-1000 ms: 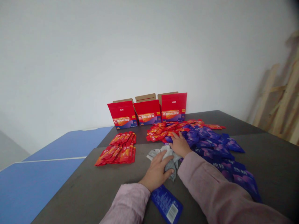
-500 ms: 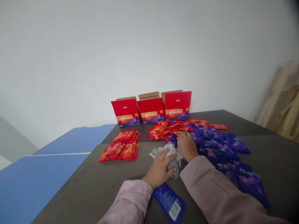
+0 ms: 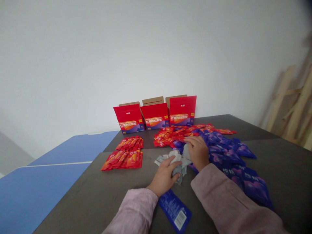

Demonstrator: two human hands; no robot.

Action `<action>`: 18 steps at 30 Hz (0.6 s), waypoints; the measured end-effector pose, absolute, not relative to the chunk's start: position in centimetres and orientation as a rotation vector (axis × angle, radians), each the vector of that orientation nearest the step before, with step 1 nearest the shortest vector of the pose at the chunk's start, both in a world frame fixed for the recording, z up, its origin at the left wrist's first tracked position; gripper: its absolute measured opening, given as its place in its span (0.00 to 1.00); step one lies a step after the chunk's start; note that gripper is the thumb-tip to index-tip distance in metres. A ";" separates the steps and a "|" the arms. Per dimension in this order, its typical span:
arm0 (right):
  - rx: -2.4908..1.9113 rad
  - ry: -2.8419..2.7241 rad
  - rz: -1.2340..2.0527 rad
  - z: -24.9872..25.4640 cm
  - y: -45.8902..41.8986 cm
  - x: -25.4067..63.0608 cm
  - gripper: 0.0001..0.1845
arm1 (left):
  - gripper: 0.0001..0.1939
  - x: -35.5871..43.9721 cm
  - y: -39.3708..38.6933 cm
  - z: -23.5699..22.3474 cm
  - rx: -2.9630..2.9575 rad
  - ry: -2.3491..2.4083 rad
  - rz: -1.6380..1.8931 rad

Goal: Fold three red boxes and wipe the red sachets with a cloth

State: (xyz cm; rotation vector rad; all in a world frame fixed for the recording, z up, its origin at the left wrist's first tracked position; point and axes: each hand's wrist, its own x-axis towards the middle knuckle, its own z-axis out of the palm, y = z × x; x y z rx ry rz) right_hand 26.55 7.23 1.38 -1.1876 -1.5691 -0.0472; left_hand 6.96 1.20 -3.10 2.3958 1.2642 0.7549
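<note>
A crumpled grey-and-white cloth [image 3: 181, 164] lies on the dark table in front of me. My left hand [image 3: 163, 174] rests on its near left part, palm down with fingers spread. At the cloth's far right side, my right hand [image 3: 198, 152] is closed, its fingers bent over a raised grey fold; the fingertips are partly hidden. Just beyond and to the right of that hand are loose purple sachets [image 3: 219, 148] and a heap of red sachets [image 3: 165, 138]. A single blue sachet [image 3: 174, 209] with a barcode lies beside my left wrist.
Three red cartons [image 3: 156, 118] stand at the back with flaps up. Two groups of red sachets [image 3: 123, 159] lie to the left on the dark table [image 3: 85, 195]. A blue table [image 3: 60, 177] adjoins on the left; a wooden frame [image 3: 280, 97] leans at the right.
My right hand has closed over a fold of the cloth, and that grey part is now raised under its fingers. My left hand stays on the cloth. The view has shifted slightly.
</note>
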 end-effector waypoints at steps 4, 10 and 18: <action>-1.216 -1.211 0.346 1.3 6.9 26.5 0.11 | 0.29 7.1 1.8 -3.2 2.282 1.208 0.913; -1.031 -0.749 0.897 -0.9 7.3 26.3 0.11 | 0.23 5.5 3.2 -2.9 1.804 1.375 1.357; -0.965 -0.658 1.156 -1.8 6.8 25.3 0.11 | 0.18 3.7 3.3 -2.9 1.435 1.405 1.455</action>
